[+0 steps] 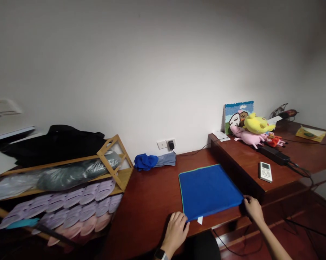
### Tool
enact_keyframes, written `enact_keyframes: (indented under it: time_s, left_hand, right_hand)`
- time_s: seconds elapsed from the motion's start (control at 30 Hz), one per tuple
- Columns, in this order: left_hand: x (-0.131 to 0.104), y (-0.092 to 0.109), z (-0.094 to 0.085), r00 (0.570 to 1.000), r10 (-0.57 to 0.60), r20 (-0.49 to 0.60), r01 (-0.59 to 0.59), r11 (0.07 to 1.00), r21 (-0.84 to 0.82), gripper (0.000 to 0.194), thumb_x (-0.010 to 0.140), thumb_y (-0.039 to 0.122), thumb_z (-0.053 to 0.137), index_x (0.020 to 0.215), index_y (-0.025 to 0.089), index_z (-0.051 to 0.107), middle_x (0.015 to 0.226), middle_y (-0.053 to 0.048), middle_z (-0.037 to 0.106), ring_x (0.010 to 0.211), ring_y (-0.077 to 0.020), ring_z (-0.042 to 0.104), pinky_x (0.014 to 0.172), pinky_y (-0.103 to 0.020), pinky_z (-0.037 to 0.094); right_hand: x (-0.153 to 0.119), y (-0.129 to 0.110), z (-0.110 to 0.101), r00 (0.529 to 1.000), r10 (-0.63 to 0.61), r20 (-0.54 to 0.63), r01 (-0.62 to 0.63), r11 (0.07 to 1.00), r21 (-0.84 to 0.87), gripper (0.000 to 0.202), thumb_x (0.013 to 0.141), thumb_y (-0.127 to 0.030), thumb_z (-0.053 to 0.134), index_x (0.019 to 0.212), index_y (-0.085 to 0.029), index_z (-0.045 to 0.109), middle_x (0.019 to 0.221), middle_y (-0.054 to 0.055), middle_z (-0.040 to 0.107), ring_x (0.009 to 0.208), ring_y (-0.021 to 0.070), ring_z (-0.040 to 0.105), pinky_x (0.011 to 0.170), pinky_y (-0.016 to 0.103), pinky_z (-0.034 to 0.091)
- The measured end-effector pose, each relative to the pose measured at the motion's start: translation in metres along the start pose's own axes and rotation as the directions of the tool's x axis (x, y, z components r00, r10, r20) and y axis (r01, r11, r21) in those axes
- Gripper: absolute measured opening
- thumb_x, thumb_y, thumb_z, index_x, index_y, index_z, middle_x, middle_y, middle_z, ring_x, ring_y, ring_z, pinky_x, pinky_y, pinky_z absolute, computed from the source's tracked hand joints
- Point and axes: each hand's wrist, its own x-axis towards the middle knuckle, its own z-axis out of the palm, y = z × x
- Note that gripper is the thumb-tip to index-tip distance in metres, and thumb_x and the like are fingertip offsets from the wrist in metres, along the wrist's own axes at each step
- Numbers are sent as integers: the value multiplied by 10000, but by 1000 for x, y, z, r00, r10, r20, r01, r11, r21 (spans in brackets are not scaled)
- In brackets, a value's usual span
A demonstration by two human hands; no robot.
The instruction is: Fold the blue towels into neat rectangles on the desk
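Observation:
A blue cloth (210, 189) with green edging lies flat on the reddish-brown desk (149, 202), a small white tag (200, 220) sticking out from its near edge. At its near left corner is my left hand (175, 230), thumb and fingers closed on the corner, a watch on the wrist. My right hand (252, 207) pinches the near right corner beside the raised desk part. Further back, against the wall, lie a crumpled blue cloth (146, 162) and a folded grey-blue cloth (165, 159).
To the left stands a wooden rack (121, 177) with several lilac and pink clogs (89, 193) and a black bag (60, 142). The raised desk at right holds plush toys (256, 124), a white remote (265, 171), a black power strip (275, 155) and a tissue pack (311, 134).

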Motion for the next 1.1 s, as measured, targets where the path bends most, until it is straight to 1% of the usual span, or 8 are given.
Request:
enact_keyframes:
  time_s: [0.13, 0.27, 0.37, 0.57, 0.67, 0.77, 0.9, 1.1]
  left_hand:
    - [29, 13, 7, 1000, -17, 8, 17, 998, -56, 227, 983, 192, 486, 1017, 252, 702, 1055, -74, 722, 1025, -261, 667, 959, -446, 534]
    - [63, 24, 36, 988, 59, 139, -45, 994, -102, 454, 961, 415, 608, 1395, 283, 602, 1480, -80, 595, 1368, -299, 525, 1159, -502, 418]
    - [67, 23, 57, 960, 122, 253, -94, 988, -120, 699, 940, 585, 602, 1565, 343, 404, 1654, -58, 390, 1511, -316, 353, 1228, -555, 313]
    - [49, 18, 70, 957, 145, 250, -119, 986, -116, 564, 1060, 491, 410, 1602, 421, 268, 1697, -21, 287, 1549, -295, 277, 1234, -599, 291]
    - [45, 22, 65, 955, 151, 256, -124, 985, -120, 553, 1058, 501, 415, 1592, 439, 283, 1695, -15, 288, 1547, -293, 284, 1231, -600, 308]
    - [42, 17, 58, 957, 146, 250, -115, 985, -132, 529, 1065, 490, 408, 1582, 453, 302, 1668, 18, 351, 1521, -240, 350, 1234, -526, 349]
    - [29, -33, 43, 986, 8, 166, -1, 999, -43, 500, 1075, 419, 395, 1574, 396, 364, 1619, 6, 447, 1470, -215, 440, 1207, -465, 408]
    - [-17, -187, 4, 929, -364, 66, 331, 897, 293, 494, 1036, 398, 408, 1508, 291, 510, 1584, -50, 491, 1477, -257, 426, 1216, -519, 358]
  right_hand:
    - [-22, -29, 17, 953, -264, -149, 224, 944, -243, 515, 943, -367, 369, 1293, -166, 689, 1323, 218, 642, 1158, 367, 642, 993, 506, 503]
    - [-43, -59, 47, 842, -540, -9, 515, 809, -284, 537, 999, -446, 321, 1354, -241, 667, 1507, 105, 559, 1415, 315, 473, 1201, 491, 332]
    - [-54, -57, 67, 842, -530, 99, 534, 792, -297, 568, 988, -514, 345, 1482, -322, 549, 1602, 27, 463, 1504, 329, 357, 1228, 555, 271]
    - [-63, -33, 74, 836, -526, 158, 547, 776, -313, 598, 989, -541, 331, 1544, -355, 454, 1633, -12, 398, 1529, 295, 316, 1241, 544, 247]
    - [-64, -50, 71, 878, -455, 152, 476, 787, -392, 578, 978, -518, 351, 1503, -346, 522, 1601, 9, 454, 1498, 336, 370, 1221, 574, 260]
    - [-64, -90, 74, 893, -431, 130, 442, 789, -427, 553, 987, -510, 355, 1486, -364, 542, 1610, 21, 445, 1494, 380, 360, 1206, 616, 248]
    - [-58, -152, 92, 861, -471, 193, 509, 778, -369, 572, 997, -604, 356, 1547, -454, 399, 1676, -29, 313, 1544, 399, 229, 1202, 672, 196]
    - [-31, -187, 139, 860, -401, 316, 501, 782, -371, 619, 983, -682, 343, 1568, -486, 293, 1701, -32, 234, 1556, 422, 153, 1185, 741, 110]
